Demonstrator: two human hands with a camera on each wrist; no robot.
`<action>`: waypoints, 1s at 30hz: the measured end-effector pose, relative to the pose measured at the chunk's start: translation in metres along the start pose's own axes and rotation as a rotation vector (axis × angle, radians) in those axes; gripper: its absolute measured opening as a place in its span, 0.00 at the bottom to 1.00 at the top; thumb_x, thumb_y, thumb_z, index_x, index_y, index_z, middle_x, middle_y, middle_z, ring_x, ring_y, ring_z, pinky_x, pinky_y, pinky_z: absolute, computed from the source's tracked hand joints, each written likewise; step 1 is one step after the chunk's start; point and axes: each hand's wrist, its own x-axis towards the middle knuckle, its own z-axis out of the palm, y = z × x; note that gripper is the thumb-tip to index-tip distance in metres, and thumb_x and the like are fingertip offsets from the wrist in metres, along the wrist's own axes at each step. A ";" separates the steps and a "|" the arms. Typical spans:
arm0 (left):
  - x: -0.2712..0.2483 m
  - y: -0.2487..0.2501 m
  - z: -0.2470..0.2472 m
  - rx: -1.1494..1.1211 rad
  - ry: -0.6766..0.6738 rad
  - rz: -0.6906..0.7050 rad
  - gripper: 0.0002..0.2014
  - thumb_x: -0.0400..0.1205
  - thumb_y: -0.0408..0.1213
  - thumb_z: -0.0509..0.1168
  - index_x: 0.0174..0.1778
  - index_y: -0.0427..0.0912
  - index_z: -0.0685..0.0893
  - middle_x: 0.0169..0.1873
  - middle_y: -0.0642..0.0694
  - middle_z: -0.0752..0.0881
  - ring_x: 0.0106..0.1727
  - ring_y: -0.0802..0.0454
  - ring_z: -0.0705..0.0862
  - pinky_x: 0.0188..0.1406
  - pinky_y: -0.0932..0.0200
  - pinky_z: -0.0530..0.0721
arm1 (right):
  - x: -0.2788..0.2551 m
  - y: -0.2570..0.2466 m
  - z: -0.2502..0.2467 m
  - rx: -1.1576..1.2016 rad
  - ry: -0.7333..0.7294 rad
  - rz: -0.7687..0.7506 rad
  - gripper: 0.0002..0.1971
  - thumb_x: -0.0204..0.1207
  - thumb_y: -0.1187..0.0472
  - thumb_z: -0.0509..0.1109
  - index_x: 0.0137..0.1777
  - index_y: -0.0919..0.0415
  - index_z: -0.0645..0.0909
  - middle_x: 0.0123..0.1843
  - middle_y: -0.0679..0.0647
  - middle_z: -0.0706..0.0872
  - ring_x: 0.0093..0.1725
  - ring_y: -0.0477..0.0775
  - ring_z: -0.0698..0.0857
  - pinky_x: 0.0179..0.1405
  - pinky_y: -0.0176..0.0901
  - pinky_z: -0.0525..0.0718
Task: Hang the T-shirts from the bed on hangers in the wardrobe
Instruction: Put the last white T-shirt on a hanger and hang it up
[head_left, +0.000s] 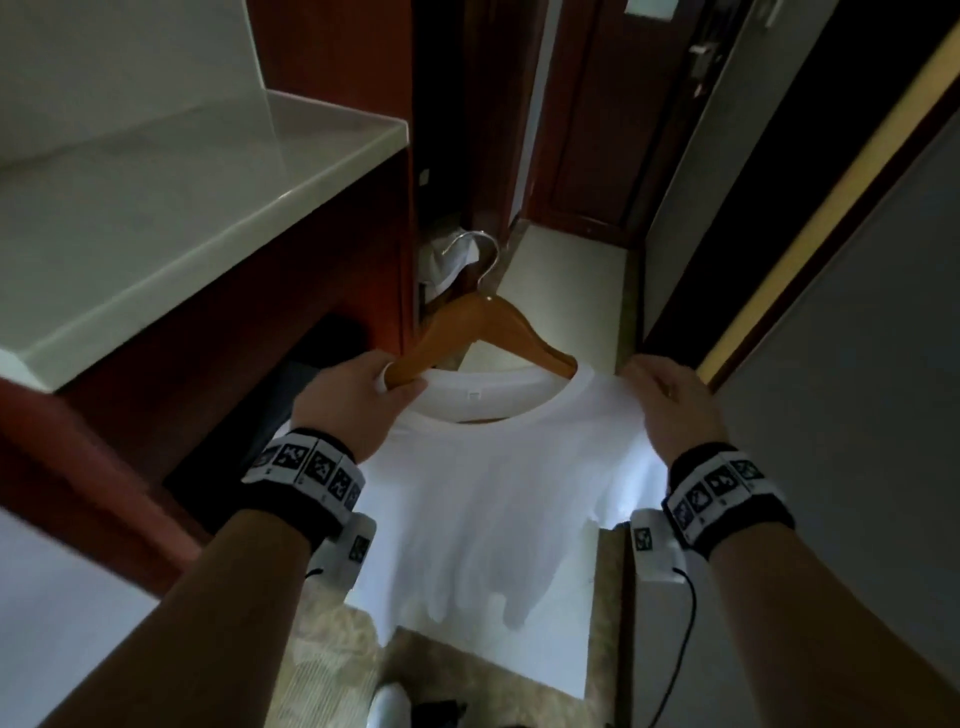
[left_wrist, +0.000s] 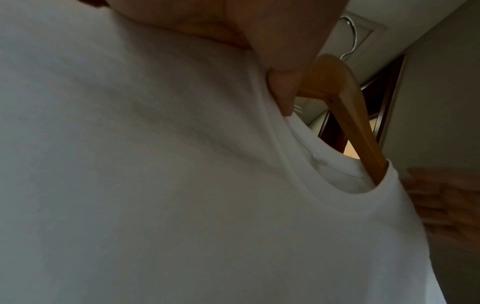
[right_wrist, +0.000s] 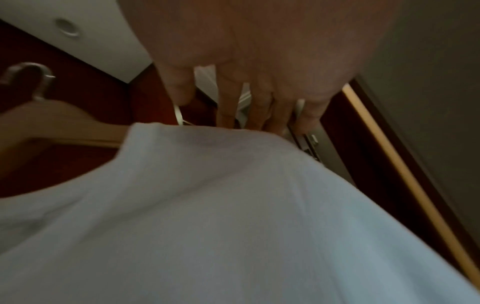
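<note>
A white T-shirt (head_left: 493, 493) hangs on a wooden hanger (head_left: 467, 322) with a metal hook (head_left: 483, 254), held in front of me. My left hand (head_left: 400, 382) grips the hanger's left arm together with the shirt's collar; the thumb (left_wrist: 283, 82) presses on the neckline beside the hanger (left_wrist: 350, 123). The hanger's right arm runs inside the shirt's neck opening. My right hand (head_left: 644, 379) lies over the shirt's right shoulder, its fingers (right_wrist: 259, 107) fairly straight over the edge of the T-shirt (right_wrist: 233, 205). The right wrist view is blurred.
A white countertop (head_left: 156, 182) on a red-brown cabinet stands at my left. Beyond the hanger is a dark opening with a white garment (head_left: 447, 260) in it. A wooden door (head_left: 597, 130) closes the corridor ahead. A grey panel (head_left: 857, 312) runs along the right.
</note>
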 end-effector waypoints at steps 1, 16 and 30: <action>0.023 0.007 0.000 -0.005 -0.012 0.011 0.14 0.82 0.62 0.66 0.47 0.56 0.82 0.35 0.53 0.84 0.39 0.52 0.84 0.41 0.53 0.79 | 0.016 -0.009 0.003 -0.036 -0.061 -0.046 0.12 0.83 0.46 0.72 0.64 0.44 0.83 0.66 0.49 0.82 0.65 0.52 0.81 0.62 0.39 0.78; 0.292 0.073 0.046 -0.120 -0.174 0.211 0.13 0.79 0.56 0.75 0.53 0.59 0.82 0.43 0.62 0.85 0.45 0.65 0.81 0.42 0.59 0.75 | 0.246 0.014 -0.011 -0.071 0.131 0.121 0.18 0.67 0.33 0.77 0.48 0.44 0.85 0.42 0.45 0.91 0.48 0.54 0.89 0.51 0.56 0.90; 0.516 0.148 0.134 -0.024 0.067 0.058 0.17 0.79 0.65 0.70 0.44 0.55 0.85 0.37 0.57 0.86 0.41 0.55 0.84 0.43 0.50 0.81 | 0.549 0.044 -0.032 -0.077 -0.046 0.041 0.20 0.74 0.36 0.77 0.44 0.54 0.85 0.39 0.52 0.87 0.41 0.55 0.87 0.38 0.47 0.82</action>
